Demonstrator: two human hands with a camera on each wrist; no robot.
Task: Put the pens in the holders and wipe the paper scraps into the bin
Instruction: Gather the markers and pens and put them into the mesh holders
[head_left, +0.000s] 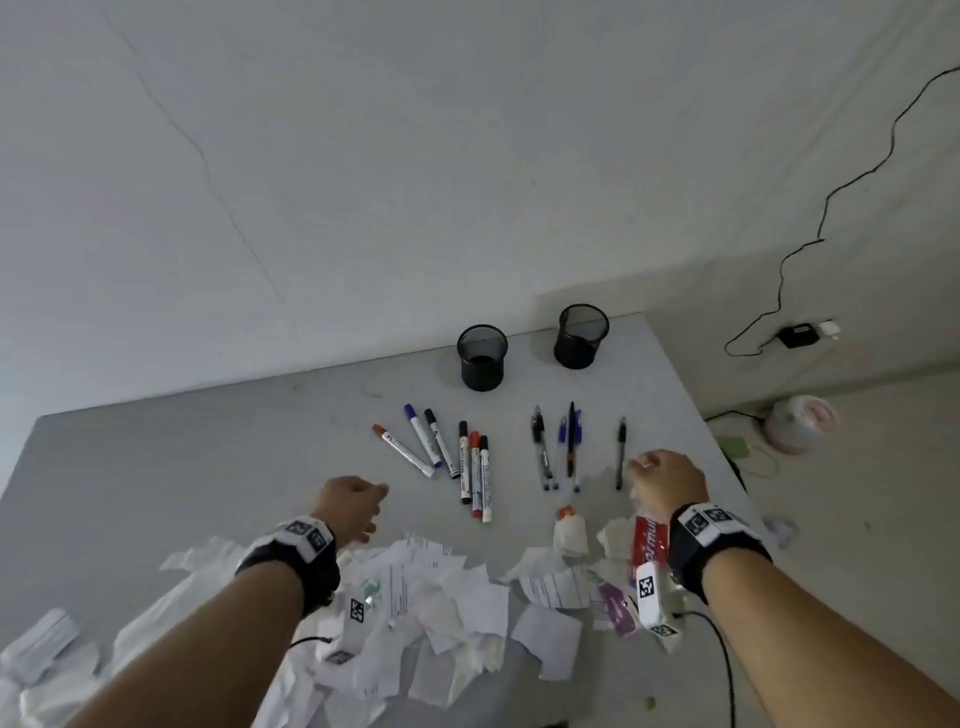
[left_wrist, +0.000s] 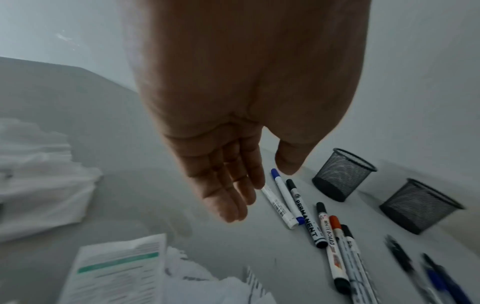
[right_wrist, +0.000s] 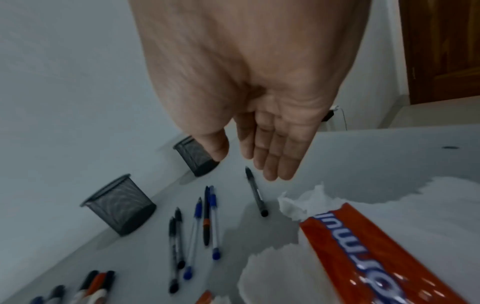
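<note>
Six markers (head_left: 457, 460) with white barrels and red, blue or black caps lie flat on the grey worktop (head_left: 208, 457), in front of the left mesh holder (head_left: 482, 357). Slim pens (head_left: 563, 449) lie in front of the right mesh holder (head_left: 582, 336). Torn paper scraps (head_left: 441, 597) are heaped nearer the person than the markers. The left hand (left_wrist: 228, 164) hovers near the markers and the right hand (right_wrist: 272, 144) hovers near the pens, each grip loose with fingers extended, holding nothing.

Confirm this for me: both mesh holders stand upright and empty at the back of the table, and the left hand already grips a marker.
Wrong on the grip. The left hand holds nothing: the left wrist view shows its fingers straight above the red-capped marker, not around it. The rest stands: both mesh holders stand upright and look empty at the back of the table.
</note>
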